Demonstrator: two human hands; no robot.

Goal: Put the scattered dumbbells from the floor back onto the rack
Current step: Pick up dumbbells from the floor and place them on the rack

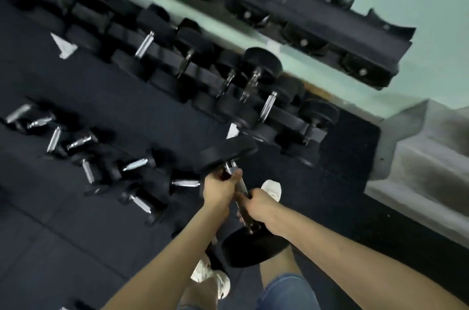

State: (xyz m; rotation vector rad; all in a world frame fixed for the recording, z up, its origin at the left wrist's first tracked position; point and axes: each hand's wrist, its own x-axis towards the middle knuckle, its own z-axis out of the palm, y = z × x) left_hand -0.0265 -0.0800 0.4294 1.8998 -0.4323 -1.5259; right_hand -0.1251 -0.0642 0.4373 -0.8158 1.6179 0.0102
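A large black dumbbell [250, 248] with a chrome handle hangs in the air in front of me, its far head [227, 151] up and its near head low by my knees. My left hand [218, 189] grips the upper part of the handle. My right hand [260, 204] grips the lower part. The dumbbell rack [291, 117] runs diagonally ahead, its lower tier lined with black dumbbells. Several smaller dumbbells [138, 164] lie scattered on the dark floor to my left.
An upper rack tier [317, 30] with more dumbbells crosses the top of the view against a pale green wall. A grey concrete step [418, 157] stands at the right. My white shoes [272, 189] are on the dark rubber floor [63, 246].
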